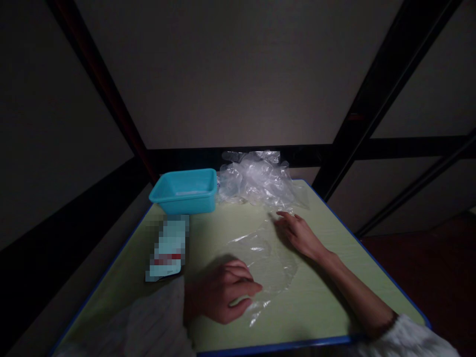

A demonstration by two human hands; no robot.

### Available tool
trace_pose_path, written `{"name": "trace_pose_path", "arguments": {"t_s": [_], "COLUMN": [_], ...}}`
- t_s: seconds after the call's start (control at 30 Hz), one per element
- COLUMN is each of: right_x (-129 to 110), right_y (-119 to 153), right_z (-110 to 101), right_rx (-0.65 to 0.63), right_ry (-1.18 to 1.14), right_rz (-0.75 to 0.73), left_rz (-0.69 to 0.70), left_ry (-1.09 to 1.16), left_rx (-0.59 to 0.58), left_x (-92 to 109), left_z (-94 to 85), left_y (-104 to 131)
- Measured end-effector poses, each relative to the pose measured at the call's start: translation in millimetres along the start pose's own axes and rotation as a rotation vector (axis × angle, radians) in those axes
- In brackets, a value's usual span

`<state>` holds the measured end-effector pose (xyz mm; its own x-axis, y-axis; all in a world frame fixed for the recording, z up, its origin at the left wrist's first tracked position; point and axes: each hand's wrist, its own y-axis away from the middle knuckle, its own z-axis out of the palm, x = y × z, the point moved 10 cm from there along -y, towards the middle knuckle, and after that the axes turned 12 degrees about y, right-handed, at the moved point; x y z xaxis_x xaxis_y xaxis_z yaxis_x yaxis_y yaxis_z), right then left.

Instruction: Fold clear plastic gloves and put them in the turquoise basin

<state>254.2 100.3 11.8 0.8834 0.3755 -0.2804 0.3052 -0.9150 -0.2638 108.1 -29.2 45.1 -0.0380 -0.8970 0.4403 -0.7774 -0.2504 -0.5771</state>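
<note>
A thin clear plastic glove or bag point(266, 263) lies spread flat on the pale green table point(320, 307). My left hand point(230, 290) rests at its lower left, fingers apart, index fingertip touching the film. Near the upper right of the film is my right hand point(299, 233), fingers apart and reaching toward its top edge; nothing is visibly gripped. Beyond it, a crumpled heap of clear plastic point(260, 178) sits at the back of the table.
A turquoise plastic basket point(189, 204) stands at the back left, beside the heap. In front of it lies a flat, pixelated object point(171, 245). The table has a blue edge, and a wall rises directly behind it.
</note>
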Motion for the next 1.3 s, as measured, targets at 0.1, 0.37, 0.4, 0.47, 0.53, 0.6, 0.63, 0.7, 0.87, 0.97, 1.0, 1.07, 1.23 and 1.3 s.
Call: {"name": "trace_pose_path", "arguments": {"t_s": [0.1, 0.37, 0.4, 0.47, 0.53, 0.6, 0.63, 0.7, 0.87, 0.97, 1.0, 1.07, 1.23, 1.3], "right_x": [-5, -26, -29, -36, -41, -43, -42, -37, -24, -24, -24, -26, -40, -48], "right_y": [2, 2, 2, 2, 4, 5, 5, 4, 2, 2, 2, 2, 6, 7], "right_z": [7, 20, 22, 25, 27, 24, 21, 13, 2, 4, 6, 8, 14, 17], "right_rx": [-0.075, -0.179, -0.194, -0.222, -0.237, -0.230, -0.215, -0.174, -0.134, -0.174, -0.186, -0.212, -0.253, -0.261], "right_ry": [0.020, 0.058, 0.062, 0.063, 0.047, 0.017, -0.001, -0.039, -0.070, -0.050, -0.047, -0.053, -0.082, -0.075], "right_rz": [-0.021, -0.147, -0.165, -0.208, -0.254, -0.281, -0.284, -0.275, -0.239, -0.225, -0.220, -0.216, -0.281, -0.316], "left_rz": [-0.003, -0.051, -0.051, -0.040, -0.014, 0.014, 0.017, -0.003, -0.031, -0.011, -0.005, 0.011, -0.003, -0.013], "left_ry": [0.015, 0.082, 0.093, 0.111, 0.121, 0.122, 0.117, 0.099, 0.045, 0.036, 0.040, 0.052, 0.063, 0.060], "left_rx": [-0.047, -0.228, -0.261, -0.319, -0.357, -0.356, -0.337, -0.278, -0.156, -0.127, -0.125, -0.120, -0.131, -0.145], "left_x": [2, 7, 9, 13, 18, 21, 21, 16, 5, 5, 5, 7, 6, 5], "left_z": [6.1, 27.8, 31.9, 39.2, 44.1, 44.0, 41.6, 34.0, 18.7, 17.4, 17.8, 18.4, 20.8, 22.5], "left_y": [-1, -1, -1, -2, -2, -2, -2, -2, 3, 3, 3, 3, 4, 5]}}
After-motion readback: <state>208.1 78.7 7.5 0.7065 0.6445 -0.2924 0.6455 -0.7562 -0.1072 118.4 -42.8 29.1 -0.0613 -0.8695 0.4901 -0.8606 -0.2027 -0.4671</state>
